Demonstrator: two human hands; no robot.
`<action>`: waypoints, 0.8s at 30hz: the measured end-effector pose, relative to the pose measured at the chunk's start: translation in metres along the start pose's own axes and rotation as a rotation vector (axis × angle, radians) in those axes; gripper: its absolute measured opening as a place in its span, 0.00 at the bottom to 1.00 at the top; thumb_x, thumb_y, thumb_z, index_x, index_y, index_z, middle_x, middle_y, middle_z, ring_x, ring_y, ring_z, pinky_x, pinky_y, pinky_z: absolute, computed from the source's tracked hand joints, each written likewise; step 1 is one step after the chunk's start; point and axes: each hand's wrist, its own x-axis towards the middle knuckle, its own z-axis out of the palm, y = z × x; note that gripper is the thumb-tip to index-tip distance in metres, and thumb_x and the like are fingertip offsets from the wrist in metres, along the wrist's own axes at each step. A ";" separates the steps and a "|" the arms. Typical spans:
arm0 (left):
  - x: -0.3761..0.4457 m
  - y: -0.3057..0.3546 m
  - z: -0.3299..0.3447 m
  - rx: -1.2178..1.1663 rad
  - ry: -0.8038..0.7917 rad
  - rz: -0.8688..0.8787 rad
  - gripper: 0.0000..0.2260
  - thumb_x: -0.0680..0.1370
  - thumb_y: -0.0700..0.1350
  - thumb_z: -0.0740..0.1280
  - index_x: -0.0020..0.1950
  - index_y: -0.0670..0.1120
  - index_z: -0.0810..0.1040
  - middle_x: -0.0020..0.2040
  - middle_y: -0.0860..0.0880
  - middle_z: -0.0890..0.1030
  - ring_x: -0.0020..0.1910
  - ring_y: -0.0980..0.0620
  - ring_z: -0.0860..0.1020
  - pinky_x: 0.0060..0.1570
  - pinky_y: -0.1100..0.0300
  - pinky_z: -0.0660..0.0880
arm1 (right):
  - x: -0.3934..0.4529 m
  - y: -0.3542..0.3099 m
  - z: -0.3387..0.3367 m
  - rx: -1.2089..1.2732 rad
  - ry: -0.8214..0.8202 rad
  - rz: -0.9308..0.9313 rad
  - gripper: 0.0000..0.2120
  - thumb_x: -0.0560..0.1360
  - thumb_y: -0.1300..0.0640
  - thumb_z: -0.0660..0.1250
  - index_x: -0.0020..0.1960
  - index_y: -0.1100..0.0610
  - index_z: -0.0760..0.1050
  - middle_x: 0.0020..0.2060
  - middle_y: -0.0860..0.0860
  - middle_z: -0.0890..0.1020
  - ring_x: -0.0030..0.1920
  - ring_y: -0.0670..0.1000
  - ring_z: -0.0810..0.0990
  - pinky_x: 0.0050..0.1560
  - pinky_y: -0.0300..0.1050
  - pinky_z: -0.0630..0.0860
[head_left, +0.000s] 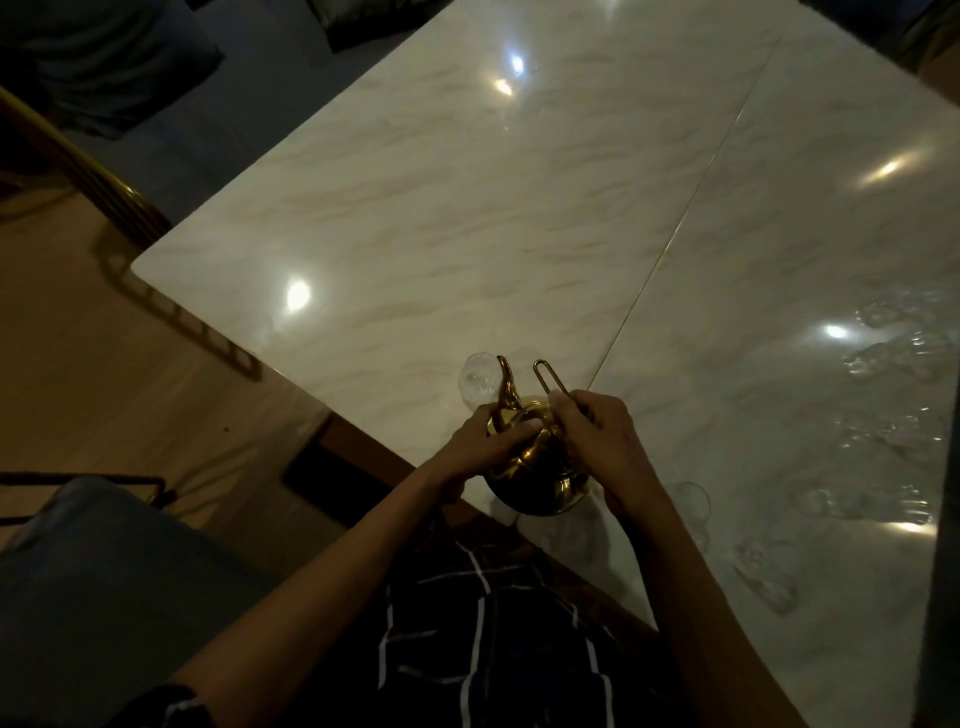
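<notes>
Nearest the viewer, below the golden teapot (535, 483), a black cloth with white checks (493, 623) covers the person's lap, and a blue chair seat (104, 571) lies to the teapot's lower left. The teapot sits at the near edge of the pale marble table (467, 208), and both hands are closed on it. The left hand (483, 441) curls its fingers over the top of the body, and the right hand (597, 441) grips the foot of the thin wire handle (548, 376), which stands up just beyond the fingers. The curved spout (505, 384) rises beside the handle, on the teapot's far left. Just behind the spout stands a clear glass (478, 382), close to the teapot or touching it; I cannot tell which. To the teapot's right, more clear glasses (893, 353) are scattered over the table, the closest (688, 499) just past the right wrist. Beyond the teapot, the table shows bright glints of lamp light.
</notes>
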 end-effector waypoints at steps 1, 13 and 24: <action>0.003 -0.005 -0.001 0.029 0.001 0.004 0.25 0.76 0.66 0.73 0.68 0.57 0.78 0.61 0.52 0.84 0.57 0.53 0.84 0.61 0.49 0.83 | -0.001 0.001 0.000 0.013 0.001 0.004 0.14 0.82 0.52 0.61 0.47 0.57 0.83 0.37 0.51 0.83 0.40 0.47 0.82 0.45 0.46 0.79; -0.027 0.011 0.049 0.074 -0.177 0.046 0.20 0.83 0.53 0.70 0.71 0.52 0.67 0.62 0.51 0.79 0.60 0.50 0.80 0.63 0.54 0.79 | -0.051 0.035 -0.048 0.128 0.073 0.012 0.16 0.81 0.52 0.64 0.37 0.55 0.79 0.28 0.48 0.79 0.32 0.44 0.77 0.36 0.43 0.75; -0.037 0.002 0.139 0.082 -0.336 -0.030 0.12 0.84 0.53 0.69 0.65 0.53 0.73 0.61 0.47 0.81 0.59 0.50 0.83 0.63 0.51 0.81 | -0.094 0.087 -0.110 0.085 0.148 0.081 0.18 0.76 0.42 0.64 0.39 0.54 0.82 0.35 0.58 0.84 0.40 0.60 0.84 0.43 0.62 0.82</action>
